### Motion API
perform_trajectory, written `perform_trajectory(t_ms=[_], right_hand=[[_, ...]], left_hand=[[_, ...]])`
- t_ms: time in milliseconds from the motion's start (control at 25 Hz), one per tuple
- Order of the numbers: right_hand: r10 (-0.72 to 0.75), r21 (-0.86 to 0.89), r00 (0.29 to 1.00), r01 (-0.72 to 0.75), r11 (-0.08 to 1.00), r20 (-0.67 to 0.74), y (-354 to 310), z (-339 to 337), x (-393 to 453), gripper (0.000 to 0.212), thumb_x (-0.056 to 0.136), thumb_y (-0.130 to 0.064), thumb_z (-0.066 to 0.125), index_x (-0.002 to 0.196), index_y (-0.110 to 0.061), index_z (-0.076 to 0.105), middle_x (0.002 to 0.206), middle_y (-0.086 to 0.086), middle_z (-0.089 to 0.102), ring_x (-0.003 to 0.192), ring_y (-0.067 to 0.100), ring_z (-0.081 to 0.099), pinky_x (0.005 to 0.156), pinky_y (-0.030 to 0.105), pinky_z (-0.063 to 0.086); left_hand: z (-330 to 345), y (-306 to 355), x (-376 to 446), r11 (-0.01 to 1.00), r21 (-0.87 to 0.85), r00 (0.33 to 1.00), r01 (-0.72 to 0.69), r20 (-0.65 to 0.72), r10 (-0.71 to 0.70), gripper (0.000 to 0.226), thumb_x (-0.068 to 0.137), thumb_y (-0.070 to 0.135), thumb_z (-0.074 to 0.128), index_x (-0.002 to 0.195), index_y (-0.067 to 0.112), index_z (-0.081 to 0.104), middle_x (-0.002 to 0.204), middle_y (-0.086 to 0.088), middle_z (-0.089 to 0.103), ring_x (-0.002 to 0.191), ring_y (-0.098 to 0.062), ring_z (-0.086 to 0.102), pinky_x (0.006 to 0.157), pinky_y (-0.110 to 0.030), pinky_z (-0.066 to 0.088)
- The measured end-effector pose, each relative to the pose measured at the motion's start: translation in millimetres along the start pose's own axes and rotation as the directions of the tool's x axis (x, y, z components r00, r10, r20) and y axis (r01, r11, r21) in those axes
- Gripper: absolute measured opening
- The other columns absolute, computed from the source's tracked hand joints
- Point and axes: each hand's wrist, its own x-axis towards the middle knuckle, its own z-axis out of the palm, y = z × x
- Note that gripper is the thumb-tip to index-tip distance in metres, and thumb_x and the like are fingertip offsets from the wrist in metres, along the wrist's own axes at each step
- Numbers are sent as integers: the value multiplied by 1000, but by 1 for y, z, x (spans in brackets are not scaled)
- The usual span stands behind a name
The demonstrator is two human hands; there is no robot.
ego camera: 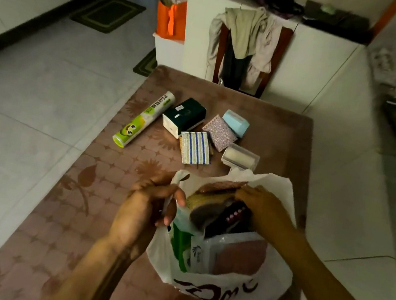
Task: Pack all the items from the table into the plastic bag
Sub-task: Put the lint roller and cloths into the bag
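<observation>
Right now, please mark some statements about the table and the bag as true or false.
1. The left hand holds the rim of the plastic bag. True.
2. The bag is empty. False: several items are already inside.
3. The green roll stands upright. False: it lies on its side on the table.
4. The right hand is at the bag's mouth. True.
5. The striped cloth is inside the bag. False: it lies on the table.

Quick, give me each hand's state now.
Left hand: closed, pinching the white plastic bag rim.
Right hand: fingers curled at the bag's far rim; grip cannot be told.
</observation>
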Motion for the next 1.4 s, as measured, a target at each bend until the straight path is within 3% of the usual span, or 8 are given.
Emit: perform_trajectory(t_ms=[280, 440, 560, 680, 800, 920, 1080, 1400], right_hand=[[4, 153, 988, -28, 988, 153, 8, 5, 12, 80, 74, -14, 63, 144, -31, 29, 151, 1, 35, 138, 21, 34, 112, 44, 34], [311, -212, 950, -296, 932, 42, 26, -10, -4, 103, 72, -51, 69, 152, -27, 8, 154, 6, 29, 132, 26, 41, 106, 41, 40], [443, -484, 870, -298, 823, 218, 26, -27, -22, 76, 88, -39, 60, 149, -17, 21, 141, 7, 47, 124, 22, 49, 100, 32, 40], [506, -491, 732, -267, 829, 457, 42, -74, -25, 17, 93, -26, 56, 104, -14, 60, 99, 2, 61, 82, 14, 59, 66, 22, 48], [258, 89, 935, -287, 954, 245, 71, -105, 13, 6, 89, -17, 61, 94, -16, 64, 86, -4, 63, 73, 14, 62, 57, 17, 44], [191, 237, 980, -174, 956, -50, 97, -72, 94, 40, 83, -13, 67, 121, -16, 55, 114, 8, 66, 97, 23, 62, 76, 27, 51], [272, -9, 953, -273, 962, 131, 131, 7, 182, 94, 80, -16, 72, 152, -18, 11, 151, 17, 34, 132, 37, 40, 106, 45, 37], [498, 491, 866, -447, 748, 30, 148, 18, 151, 91, 64, -32, 85, 139, -13, 37, 136, 14, 50, 120, 34, 53, 87, 43, 50]], left_hand=[[6, 1, 14, 935, -224, 955, 275, 173, -240, 35, 81, 18, 57, 109, 0, 68, 76, -13, 69, 68, -24, 68, 59, -26, 52], [30, -27, 31, 995, 19, 967, 100, 233, -101, 48, 83, 1, 61, 128, 19, 59, 126, -7, 64, 98, -27, 68, 86, -39, 54], [49, -62, 67, 626, 743, 970, -237, 212, 116, 71, 85, 22, 68, 146, 28, 32, 145, -1, 46, 118, -19, 57, 98, -29, 46], [54, -81, 84, 365, 910, 973, -199, 227, -36, 52, 92, 34, 59, 141, 31, 42, 139, 2, 55, 124, -16, 54, 100, -20, 37], [57, -89, 92, 300, 938, 981, -172, 190, -31, 46, 92, 34, 58, 137, 30, 50, 135, 2, 60, 121, -17, 56, 102, -30, 42], [58, -77, 95, 537, 840, 987, -73, 137, -79, 46, 85, 28, 68, 130, 25, 58, 128, 6, 63, 115, -9, 59, 103, -34, 45], [50, -47, 69, 801, 598, 999, 37, -37, -18, 10, 87, 12, 67, 94, 9, 74, 76, 2, 73, 56, -1, 61, 53, -16, 51], [31, -7, 21, 967, 238, 911, 95, -412, 11, 22, 91, 19, 54, 94, 3, 69, 66, -13, 57, 45, -19, 31, 39, -23, 28]])
